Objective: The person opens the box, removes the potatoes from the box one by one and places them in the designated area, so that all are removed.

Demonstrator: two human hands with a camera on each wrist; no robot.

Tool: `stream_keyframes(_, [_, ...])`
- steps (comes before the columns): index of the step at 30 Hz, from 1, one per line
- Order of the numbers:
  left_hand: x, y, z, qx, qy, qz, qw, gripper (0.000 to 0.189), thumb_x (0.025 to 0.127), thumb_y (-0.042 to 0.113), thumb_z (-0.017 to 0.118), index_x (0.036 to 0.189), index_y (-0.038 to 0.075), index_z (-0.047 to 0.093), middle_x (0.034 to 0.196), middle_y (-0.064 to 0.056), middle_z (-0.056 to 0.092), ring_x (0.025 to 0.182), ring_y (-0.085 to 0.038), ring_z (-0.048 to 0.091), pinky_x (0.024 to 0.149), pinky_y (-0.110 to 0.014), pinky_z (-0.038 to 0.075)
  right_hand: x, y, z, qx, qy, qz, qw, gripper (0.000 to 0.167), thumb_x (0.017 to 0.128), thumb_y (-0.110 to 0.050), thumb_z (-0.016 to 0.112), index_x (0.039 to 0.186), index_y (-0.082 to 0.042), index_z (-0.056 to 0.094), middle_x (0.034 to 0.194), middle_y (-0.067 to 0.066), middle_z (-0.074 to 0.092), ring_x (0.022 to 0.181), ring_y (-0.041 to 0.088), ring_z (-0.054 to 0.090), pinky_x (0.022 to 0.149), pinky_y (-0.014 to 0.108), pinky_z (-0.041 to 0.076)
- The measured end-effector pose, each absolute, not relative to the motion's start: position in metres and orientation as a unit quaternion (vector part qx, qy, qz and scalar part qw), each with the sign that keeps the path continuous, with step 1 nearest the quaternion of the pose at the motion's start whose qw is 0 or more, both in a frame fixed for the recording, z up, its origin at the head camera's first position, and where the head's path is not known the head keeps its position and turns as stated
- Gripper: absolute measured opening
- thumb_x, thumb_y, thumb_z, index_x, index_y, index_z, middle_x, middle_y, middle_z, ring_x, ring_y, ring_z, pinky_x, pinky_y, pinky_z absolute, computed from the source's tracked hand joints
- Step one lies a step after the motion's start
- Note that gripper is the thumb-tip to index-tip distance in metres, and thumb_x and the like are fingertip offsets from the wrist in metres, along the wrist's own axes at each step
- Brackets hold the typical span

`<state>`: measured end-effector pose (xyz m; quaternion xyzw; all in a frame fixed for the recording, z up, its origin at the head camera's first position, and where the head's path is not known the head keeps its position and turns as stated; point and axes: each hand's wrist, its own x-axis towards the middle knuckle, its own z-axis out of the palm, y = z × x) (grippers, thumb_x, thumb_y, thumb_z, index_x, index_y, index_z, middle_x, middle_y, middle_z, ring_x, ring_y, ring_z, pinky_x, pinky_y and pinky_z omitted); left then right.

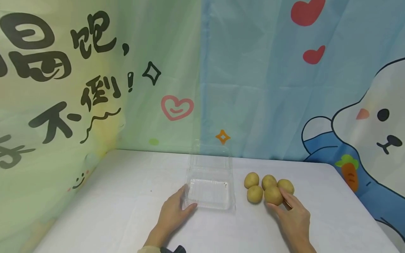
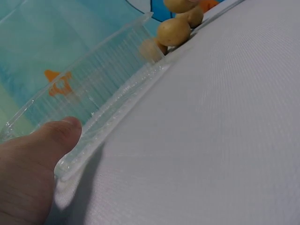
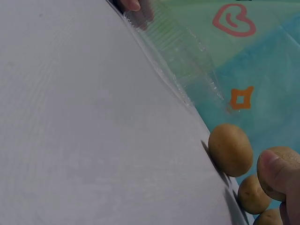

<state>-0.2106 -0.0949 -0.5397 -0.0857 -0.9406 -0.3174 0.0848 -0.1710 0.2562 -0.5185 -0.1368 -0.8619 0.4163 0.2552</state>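
A clear plastic clamshell box (image 1: 209, 208) sits on the table with its lid raised at the back; nothing shows inside. My left hand (image 1: 174, 211) grips its near left corner, thumb along the front wall and fingers on the left side. In the left wrist view the thumb (image 2: 56, 138) lies against the clear wall, while the fingers are hidden. My right hand (image 1: 292, 218) pinches a small round potato (image 1: 273, 195) between thumb and fingers. In the right wrist view that potato (image 3: 276, 164) appears raised above the others. Several similar potatoes (image 1: 255, 194) are grouped close around it, right of the box.
A white cloth covers the table (image 1: 126, 196). Behind it hangs a printed curtain (image 1: 253, 88) with hearts, writing and a cartoon bear, reaching down to the table's back edge. A dark strap end (image 1: 177, 249) shows at my left wrist.
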Motion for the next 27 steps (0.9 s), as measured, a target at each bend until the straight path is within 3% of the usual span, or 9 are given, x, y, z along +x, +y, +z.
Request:
stream_keyframes(3, [-0.21, -0.094, -0.539, -0.086, -0.94, -0.317, 0.088, 0.081, 0.081, 0.055, 0.065, 0.141, 0.004, 0.043, 0.138, -0.014, 0.054, 0.125, -0.033, 0.053, 0.105, -0.048, 0.043, -0.17, 0.26, -0.52, -0.149, -0.865, 0.412, 0.245, 0.072, 0.065, -0.026, 0.087, 0.13, -0.014, 0.059, 0.129, 0.005, 0.061, 0.097, -0.03, 0.036, 0.082, -0.007, 0.037])
stream_keyframes(5, [-0.209, -0.094, -0.539, -0.087, -0.941, -0.315, 0.09, 0.081, 0.082, 0.055, 0.065, 0.14, 0.004, 0.043, 0.137, -0.015, 0.054, 0.124, -0.034, 0.053, 0.104, -0.048, 0.044, -0.17, 0.261, -0.521, -0.15, -0.867, 0.406, 0.245, 0.072, 0.065, -0.027, 0.087, 0.13, -0.014, 0.059, 0.129, 0.005, 0.062, 0.101, -0.024, 0.044, 0.082, -0.007, 0.036])
stream_keyframes(8, [-0.209, -0.095, -0.538, -0.09, -0.94, -0.316, 0.093, 0.081, 0.082, 0.055, 0.065, 0.14, 0.003, 0.043, 0.137, -0.015, 0.054, 0.124, -0.034, 0.054, 0.104, -0.048, 0.044, -0.17, 0.262, -0.52, -0.154, -0.872, 0.397, 0.24, 0.072, 0.066, -0.03, 0.087, 0.13, -0.013, 0.058, 0.13, 0.005, 0.061, 0.113, -0.001, 0.057, 0.081, -0.008, 0.035])
stream_keyframes(11, [-0.207, -0.096, -0.536, -0.091, -0.939, -0.316, 0.095, 0.08, 0.082, 0.054, 0.065, 0.14, 0.003, 0.043, 0.137, -0.015, 0.054, 0.123, -0.034, 0.054, 0.103, -0.048, 0.044, -0.17, 0.261, -0.519, -0.155, -0.877, 0.394, 0.226, 0.073, 0.068, -0.034, 0.085, 0.132, -0.013, 0.057, 0.133, 0.007, 0.059, 0.117, 0.026, 0.059, 0.081, -0.009, 0.033])
stream_keyframes(16, [-0.206, -0.097, -0.535, -0.088, -0.939, -0.319, 0.094, 0.08, 0.082, 0.053, 0.066, 0.14, 0.003, 0.043, 0.138, -0.015, 0.054, 0.124, -0.034, 0.054, 0.104, -0.048, 0.044, -0.172, 0.26, -0.522, -0.159, -0.878, 0.402, 0.205, 0.075, 0.068, -0.039, 0.084, 0.132, -0.012, 0.056, 0.135, 0.011, 0.057, 0.117, 0.029, 0.059, 0.079, -0.01, 0.031])
stream_keyframes(27, [-0.211, -0.095, -0.542, -0.088, -0.937, -0.325, 0.09, 0.081, 0.081, 0.055, 0.065, 0.142, 0.007, 0.042, 0.14, -0.011, 0.053, 0.127, -0.03, 0.052, 0.105, -0.046, 0.043, -0.177, 0.261, -0.54, -0.15, -0.883, 0.398, 0.198, 0.072, 0.07, -0.027, 0.085, 0.132, -0.007, 0.055, 0.134, 0.015, 0.056, 0.114, 0.032, 0.06, 0.074, -0.01, 0.035])
